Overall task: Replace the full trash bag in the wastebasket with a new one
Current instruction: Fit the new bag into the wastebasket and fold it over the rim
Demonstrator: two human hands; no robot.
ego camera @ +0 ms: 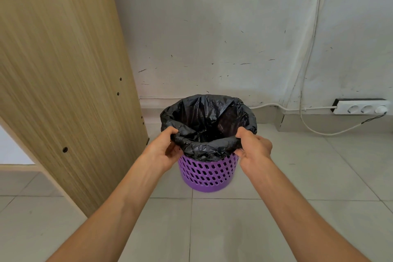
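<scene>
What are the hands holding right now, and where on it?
Both hands, left and right, grip the black plastic trash bag by its near rim, folded over the purple perforated plastic wastebasket.

Both arms stretch forward (forearms bare); left hand [164, 151] and right hand [254, 149] each pinch the trash bag [204, 117].

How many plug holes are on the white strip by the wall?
3, side by side on the strip: left socket, middle socket, right socket, seemingly plugged. None looks hidden.

Bag [209, 121] in wastebasket [207, 173] (on floor [255, 229]) — panel [59, 70] left, power strip [361, 107] right
</scene>
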